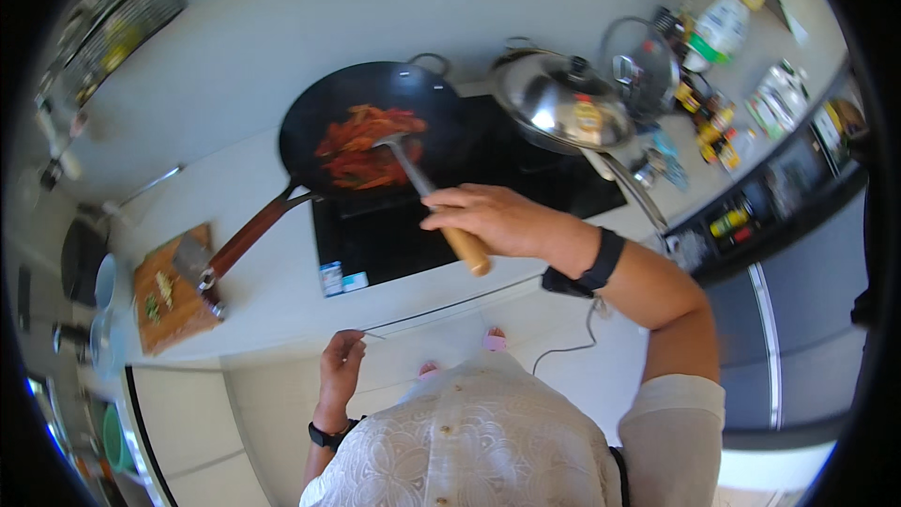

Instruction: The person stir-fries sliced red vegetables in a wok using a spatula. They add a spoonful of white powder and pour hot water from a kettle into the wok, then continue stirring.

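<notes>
My right hand (486, 218) grips the wooden handle (467, 250) of a metal wok spatula (412, 165). The spatula's head rests among reddish-orange sliced food (373, 130) in a black wok (303, 120). This wok sits at the back left of a black glass cooktop (373, 246), its brown handle (257, 236) pointing to the front left. Below the counter's front edge is my left hand (343, 359), fingers curled together. A thin dark line shows at its fingertips; I cannot tell whether the hand holds it.
A lidded steel pan (556, 95) stands on the right, its handle jutting forward. Bottles (714, 127) crowd the right counter. On the left, a cleaver (193, 260) and small chopped piles lie on a wooden cutting board (176, 334). A cable (563, 350) hangs below the counter.
</notes>
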The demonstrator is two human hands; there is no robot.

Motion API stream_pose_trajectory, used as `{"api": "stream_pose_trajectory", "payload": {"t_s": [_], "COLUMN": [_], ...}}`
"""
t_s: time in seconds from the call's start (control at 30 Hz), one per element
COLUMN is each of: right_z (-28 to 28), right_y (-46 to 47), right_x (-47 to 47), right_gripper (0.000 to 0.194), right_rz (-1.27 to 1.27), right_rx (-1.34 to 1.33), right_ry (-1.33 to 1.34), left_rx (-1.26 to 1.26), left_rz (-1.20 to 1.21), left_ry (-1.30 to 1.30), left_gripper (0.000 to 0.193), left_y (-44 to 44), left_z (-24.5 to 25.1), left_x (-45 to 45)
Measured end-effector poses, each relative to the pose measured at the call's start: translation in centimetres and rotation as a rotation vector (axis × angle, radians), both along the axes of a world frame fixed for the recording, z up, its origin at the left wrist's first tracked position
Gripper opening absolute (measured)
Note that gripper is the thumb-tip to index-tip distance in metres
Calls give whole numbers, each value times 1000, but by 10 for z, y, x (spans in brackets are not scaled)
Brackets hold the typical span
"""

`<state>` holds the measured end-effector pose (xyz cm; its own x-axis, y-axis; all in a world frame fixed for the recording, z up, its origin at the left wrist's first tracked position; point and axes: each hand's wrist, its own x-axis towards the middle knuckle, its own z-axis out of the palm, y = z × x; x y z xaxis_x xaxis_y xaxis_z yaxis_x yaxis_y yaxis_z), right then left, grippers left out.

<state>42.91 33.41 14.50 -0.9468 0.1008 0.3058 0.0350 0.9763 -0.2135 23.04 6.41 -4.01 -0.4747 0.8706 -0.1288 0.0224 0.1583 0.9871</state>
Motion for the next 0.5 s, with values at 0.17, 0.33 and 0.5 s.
{"api": "stream_pose_trajectory", "payload": {"t_s": [0.17, 0.33, 0.5], "right_z": [-13, 6, -4], "right_y": [-20, -27, 17], "right_x": [60, 160, 294], "right_gripper": [37, 32, 22], "right_rz": [-209, -388, -827], "right_rx": [-52, -31, -100], "right_ry": [290, 513, 577], "left_rx": [-2, -42, -50], "left_rz": [-103, -222, -402], "left_ry": [27, 9, 142], "left_gripper": [13, 12, 14], "left_y": [32, 67, 126], "left_z": [9, 19, 22], "left_x": [20, 60, 132]}}
